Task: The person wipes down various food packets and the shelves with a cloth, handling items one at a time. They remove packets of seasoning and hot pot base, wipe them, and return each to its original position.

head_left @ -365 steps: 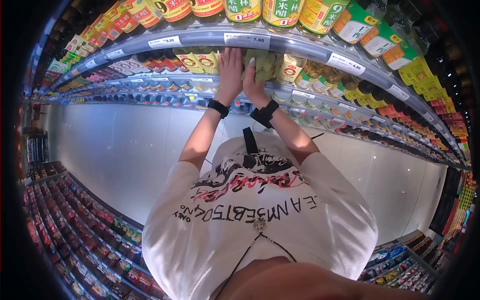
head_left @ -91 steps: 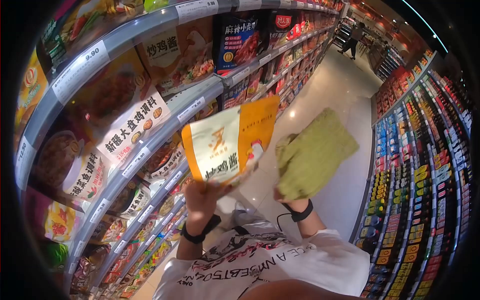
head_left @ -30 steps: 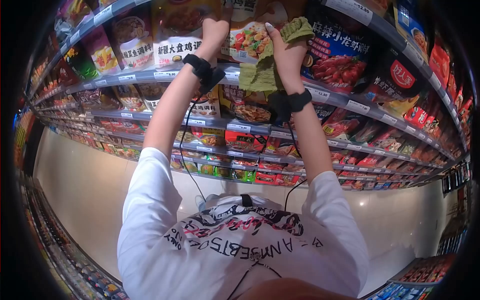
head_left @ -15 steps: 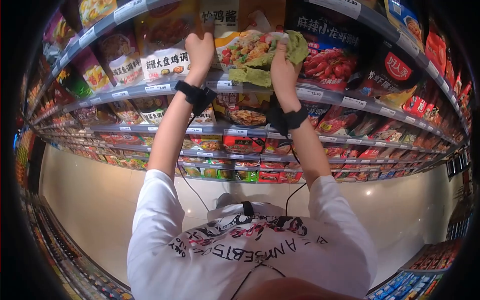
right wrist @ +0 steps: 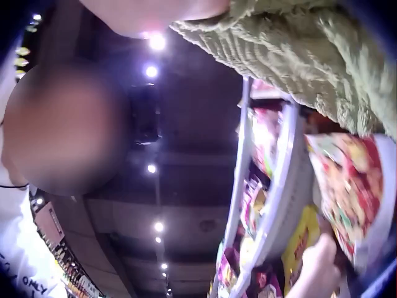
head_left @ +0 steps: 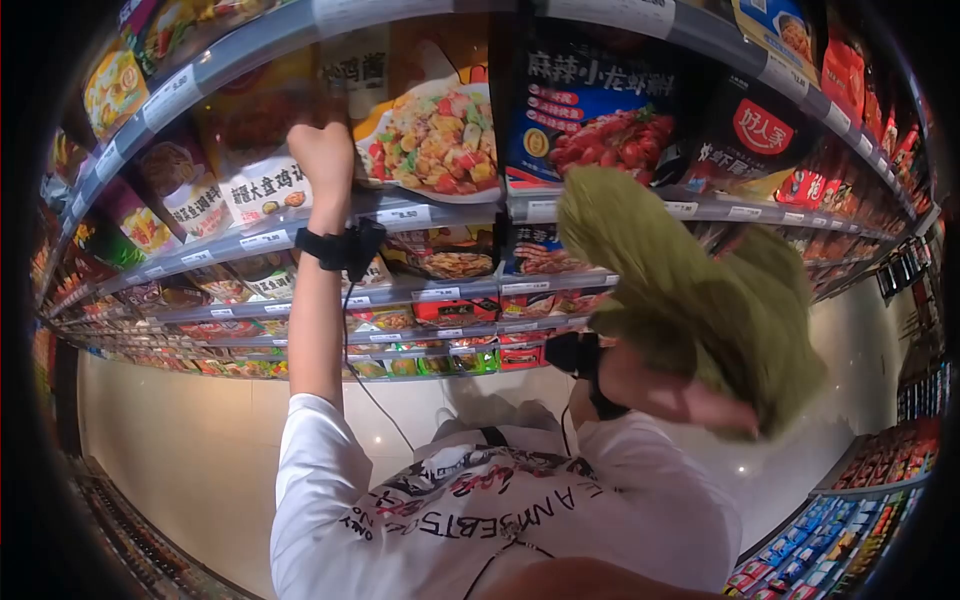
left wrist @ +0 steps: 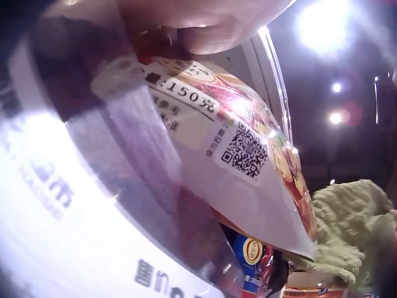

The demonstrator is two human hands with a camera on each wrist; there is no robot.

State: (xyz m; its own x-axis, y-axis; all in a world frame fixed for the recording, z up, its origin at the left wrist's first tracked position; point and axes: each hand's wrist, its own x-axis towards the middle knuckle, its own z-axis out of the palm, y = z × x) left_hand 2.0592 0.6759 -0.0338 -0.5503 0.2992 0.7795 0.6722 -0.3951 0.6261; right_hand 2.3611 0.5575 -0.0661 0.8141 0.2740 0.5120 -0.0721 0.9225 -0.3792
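Note:
My right hand (head_left: 680, 390) holds a crumpled green cloth (head_left: 735, 310), out in front of the shelf at the right in the head view. The cloth's ribbed folds fill the upper right of the right wrist view. My left hand (head_left: 322, 165) is raised to the shelf with its fingers curled at the left edge of a fried-chicken sauce pouch (head_left: 435, 130). That pouch stands on the shelf, its food picture facing me. In the left wrist view, fingers (left wrist: 217, 31) lie close over the pouch (left wrist: 248, 149), whose printed code shows; their grip is partly hidden.
A black crayfish seasoning pouch (head_left: 600, 110) stands just right of the chicken sauce pouch, and a white-labelled pouch (head_left: 265, 190) stands left of it. Grey shelf edges with price tags (head_left: 400, 215) run across. Below is the pale tiled floor (head_left: 200, 420). Thin cables hang from both wrists.
Over the last second, my right hand with the cloth has swung from the chicken sauce pouch down to the right. My left hand stays at the pouch's left edge; the view has shifted slightly.

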